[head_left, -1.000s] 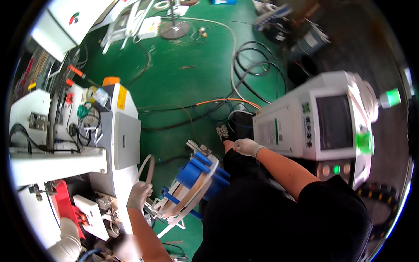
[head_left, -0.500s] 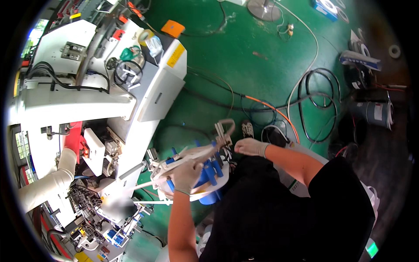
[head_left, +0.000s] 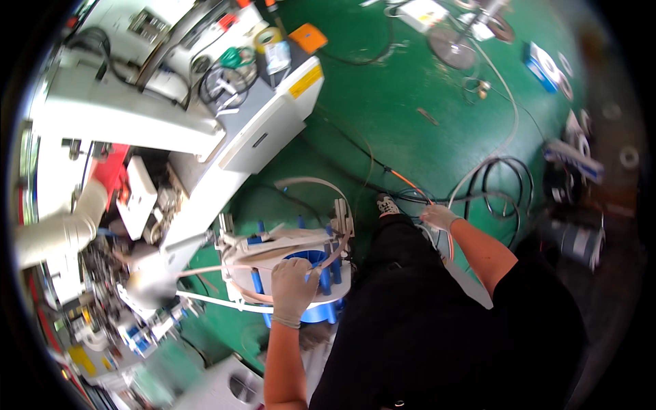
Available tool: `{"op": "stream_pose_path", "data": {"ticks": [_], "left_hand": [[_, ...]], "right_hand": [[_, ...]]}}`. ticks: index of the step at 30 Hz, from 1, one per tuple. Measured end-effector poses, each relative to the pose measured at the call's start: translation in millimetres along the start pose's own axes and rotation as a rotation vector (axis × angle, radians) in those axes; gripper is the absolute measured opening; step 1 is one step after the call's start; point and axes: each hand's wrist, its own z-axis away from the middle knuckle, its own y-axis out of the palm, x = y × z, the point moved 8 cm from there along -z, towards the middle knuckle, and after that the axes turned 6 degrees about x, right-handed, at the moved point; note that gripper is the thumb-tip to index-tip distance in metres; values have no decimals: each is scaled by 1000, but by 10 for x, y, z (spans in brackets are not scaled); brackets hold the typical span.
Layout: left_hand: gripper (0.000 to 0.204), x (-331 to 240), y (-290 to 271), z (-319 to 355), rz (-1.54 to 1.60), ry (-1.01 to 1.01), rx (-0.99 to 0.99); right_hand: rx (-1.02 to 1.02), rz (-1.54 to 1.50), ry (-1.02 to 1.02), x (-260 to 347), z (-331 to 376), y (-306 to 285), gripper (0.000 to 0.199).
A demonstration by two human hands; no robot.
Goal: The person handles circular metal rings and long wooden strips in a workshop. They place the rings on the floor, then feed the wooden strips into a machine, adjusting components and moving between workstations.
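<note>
A white round reel stand (head_left: 236,254) with blue posts (head_left: 326,277) holds coiled beige strip (head_left: 301,237) at the lower centre. My left hand (head_left: 294,288), in a pale glove, is closed round a length of this strip over the stand's near side. From there one run goes left toward the machine; another curves up past the right side into a loose arc (head_left: 318,180). My right hand (head_left: 439,217), also gloved, hangs right of the stand, apart from it, above the floor cables. Its fingers look loosely curled, with nothing seen in them.
A large white machine (head_left: 263,140) fills the left, with yellow tape (head_left: 268,39) and a looped cable on its ledge. Black cables (head_left: 509,167) and an orange cable (head_left: 403,178) cross the green floor. Boxes and rolls (head_left: 543,66) line the right. My shoe (head_left: 386,203) is beside the stand.
The view has shifted. My right hand has moved right, away from the stand. The strip's loose loop is wider and reaches farther left, while my left hand stays closed on the strip.
</note>
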Motion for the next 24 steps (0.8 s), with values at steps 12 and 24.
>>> {"op": "stream_pose_path", "data": {"ticks": [12,24], "left_hand": [[11,-234,49,-382,-236,-191,101],[12,-818,713,-326,-271,-221,605]], "right_hand": [[-231,-425,4,-2127,-144,-395,5],[-145,-864,369,-2820,974,-330,11]]}}
